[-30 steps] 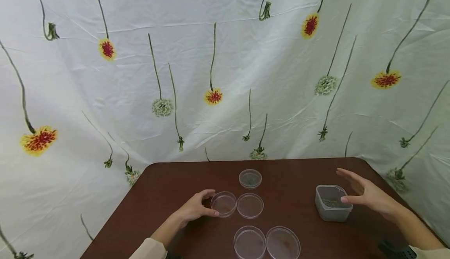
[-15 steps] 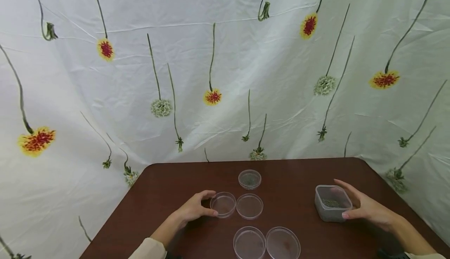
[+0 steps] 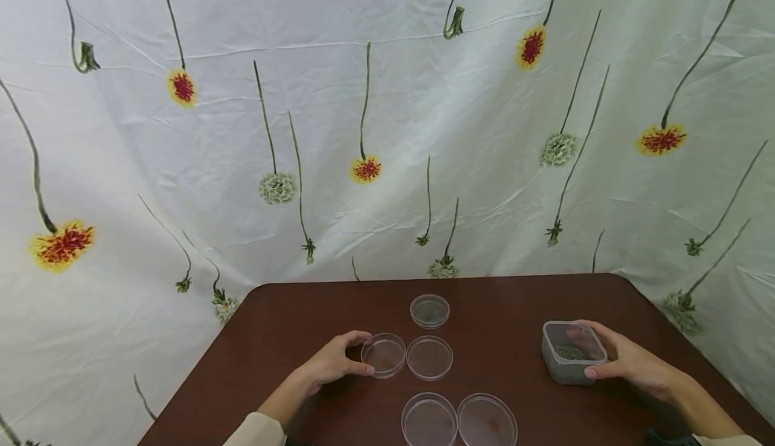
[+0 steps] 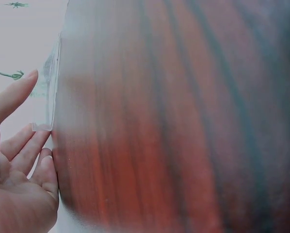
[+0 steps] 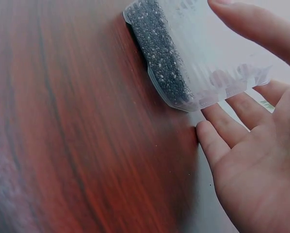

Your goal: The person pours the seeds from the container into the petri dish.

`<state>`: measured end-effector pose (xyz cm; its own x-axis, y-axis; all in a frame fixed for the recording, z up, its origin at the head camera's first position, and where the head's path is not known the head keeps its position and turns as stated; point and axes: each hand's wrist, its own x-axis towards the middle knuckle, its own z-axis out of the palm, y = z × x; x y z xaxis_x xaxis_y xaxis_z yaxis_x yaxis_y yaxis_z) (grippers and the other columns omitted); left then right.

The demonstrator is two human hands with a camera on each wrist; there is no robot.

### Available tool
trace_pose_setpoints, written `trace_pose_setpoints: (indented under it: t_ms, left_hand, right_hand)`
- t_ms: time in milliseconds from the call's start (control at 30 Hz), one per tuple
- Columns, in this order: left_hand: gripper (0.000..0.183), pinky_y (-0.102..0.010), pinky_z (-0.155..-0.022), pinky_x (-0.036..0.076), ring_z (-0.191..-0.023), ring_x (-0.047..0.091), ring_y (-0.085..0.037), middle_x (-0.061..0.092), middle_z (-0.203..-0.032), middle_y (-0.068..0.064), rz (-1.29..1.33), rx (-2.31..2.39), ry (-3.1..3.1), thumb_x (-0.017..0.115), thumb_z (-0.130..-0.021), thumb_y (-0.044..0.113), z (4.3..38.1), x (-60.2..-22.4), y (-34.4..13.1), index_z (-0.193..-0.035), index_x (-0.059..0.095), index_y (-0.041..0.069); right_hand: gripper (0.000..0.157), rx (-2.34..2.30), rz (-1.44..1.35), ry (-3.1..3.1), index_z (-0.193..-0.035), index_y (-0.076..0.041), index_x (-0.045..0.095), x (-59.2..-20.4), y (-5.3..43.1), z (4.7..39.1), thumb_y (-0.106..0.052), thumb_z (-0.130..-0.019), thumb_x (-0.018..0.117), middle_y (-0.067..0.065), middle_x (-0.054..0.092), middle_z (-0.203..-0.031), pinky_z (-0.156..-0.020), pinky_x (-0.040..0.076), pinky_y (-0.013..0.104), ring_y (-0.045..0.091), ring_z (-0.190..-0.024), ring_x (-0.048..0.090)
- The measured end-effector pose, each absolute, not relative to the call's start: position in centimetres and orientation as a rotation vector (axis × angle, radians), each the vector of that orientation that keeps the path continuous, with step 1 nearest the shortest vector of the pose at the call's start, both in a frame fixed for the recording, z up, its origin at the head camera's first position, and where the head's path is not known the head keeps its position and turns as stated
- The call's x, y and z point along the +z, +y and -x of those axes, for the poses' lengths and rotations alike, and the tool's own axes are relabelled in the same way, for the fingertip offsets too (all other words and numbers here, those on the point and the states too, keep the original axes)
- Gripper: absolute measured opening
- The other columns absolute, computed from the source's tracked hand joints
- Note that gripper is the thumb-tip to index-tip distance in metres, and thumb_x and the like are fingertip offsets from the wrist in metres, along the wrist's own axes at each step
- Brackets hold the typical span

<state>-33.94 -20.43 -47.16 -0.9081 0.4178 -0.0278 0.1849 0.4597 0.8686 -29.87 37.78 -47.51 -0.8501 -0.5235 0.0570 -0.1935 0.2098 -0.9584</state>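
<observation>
At the left of a group of clear round dishes, my left hand point(image 3: 336, 363) holds a petri dish point(image 3: 384, 355) by its left side, thumb at the near edge and fingers at the far edge. The left wrist view shows the same dish point(image 4: 49, 87) edge-on between thumb and fingers. On the right, my right hand point(image 3: 636, 363) grips a translucent square plastic tub point(image 3: 572, 369) at its right side. Small dark speckled seeds point(image 5: 159, 51) lie in its bottom. Both the tub and the held dish stand on the table.
A second petri dish point(image 3: 430, 357) sits just right of the held one. Behind it stands a dish with dark contents point(image 3: 430, 311). Two more dishes, a left one point(image 3: 429, 420) and a right one point(image 3: 487, 422), lie nearer. A flowered cloth point(image 3: 387, 130) hangs behind the brown table point(image 3: 321, 305).
My right hand has come down and left from above the tub's right side and now grips it. The left hand has kept its hold on the dish.
</observation>
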Motion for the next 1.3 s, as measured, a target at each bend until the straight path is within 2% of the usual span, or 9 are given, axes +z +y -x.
trace_pose_setpoints:
  t_ms: [100,267,333,467,633,1000,1300]
  left_hand:
    - [0.068,-0.067,-0.109,0.033,-0.134,0.043,-0.046,0.055,-0.142,-0.018,-0.519,1.425,2.465,0.088,-0.085,0.017,33.9,-47.2,-20.4,-0.142,0.055,0.0]
    - [0.068,-0.066,-0.109,0.033,-0.134,0.043,-0.046,0.055,-0.142,-0.018,-0.525,1.429,2.464,0.088,-0.085,0.017,34.0,-47.2,-20.4,-0.142,0.056,-0.001]
    - [0.068,-0.066,-0.109,0.033,-0.134,0.044,-0.046,0.055,-0.141,-0.018,-0.524,1.429,2.468,0.088,-0.085,0.017,34.0,-47.2,-20.4,-0.142,0.056,0.0]
    - [0.068,-0.067,-0.108,0.033,-0.134,0.043,-0.047,0.056,-0.141,-0.018,-0.521,1.42,2.478,0.088,-0.085,0.018,34.1,-47.2,-20.4,-0.142,0.056,0.0]
    - [0.068,-0.067,-0.108,0.033,-0.134,0.043,-0.047,0.055,-0.141,-0.018,-0.528,1.419,2.477,0.088,-0.085,0.017,34.1,-47.2,-20.4,-0.142,0.056,-0.001]
    - [0.067,-0.067,-0.109,0.031,-0.135,0.043,-0.048,0.057,-0.141,-0.018,-0.531,1.416,2.487,0.089,-0.084,0.016,34.2,-47.3,-20.5,-0.14,0.057,-0.001]
    - [0.065,-0.068,-0.107,0.032,-0.132,0.044,-0.048,0.057,-0.139,-0.017,-0.538,1.401,2.493,0.088,-0.085,0.013,34.4,-47.2,-20.5,-0.14,0.057,-0.002]
  right_hand:
    - [0.07,-1.701,0.657,2.185,-0.158,0.004,0.02,-47.5,37.8,29.9,-0.001,-0.101,0.062,0.017,0.033,-0.158,-0.098,0.05,0.03,-0.01,-0.129,0.046]
    - [0.068,-1.73,0.692,2.193,-0.157,0.005,0.022,-47.2,37.8,29.9,-0.001,-0.102,0.062,0.04,0.023,-0.158,-0.096,0.051,0.029,-0.01,-0.128,0.046]
    - [0.069,-1.734,0.711,2.206,-0.157,0.006,0.023,-47.0,37.7,29.9,0.0,-0.101,0.062,0.044,0.019,-0.156,-0.095,0.052,0.029,-0.01,-0.128,0.046]
    - [0.069,-1.732,0.712,2.229,-0.157,0.007,0.022,-46.4,37.6,30.0,0.001,-0.101,0.062,0.044,0.02,-0.156,-0.094,0.052,0.03,-0.01,-0.128,0.046]
    - [0.069,-1.727,0.697,2.311,-0.155,0.007,0.025,-45.5,37.3,30.2,0.0,-0.099,0.065,0.043,0.029,-0.153,-0.09,0.053,0.031,-0.007,-0.125,0.049]
    - [0.074,-1.772,0.681,2.378,-0.155,0.01,0.025,-43.5,35.5,31.3,-0.001,-0.096,0.069,0.04,0.039,-0.148,-0.084,0.055,0.035,0.002,-0.121,0.056]
    - [0.076,-1.789,0.703,2.39,-0.155,0.01,0.028,-42.8,33.8,32.3,-0.001,-0.094,0.072,0.04,0.04,-0.146,-0.084,0.056,0.036,0.011,-0.122,0.057]
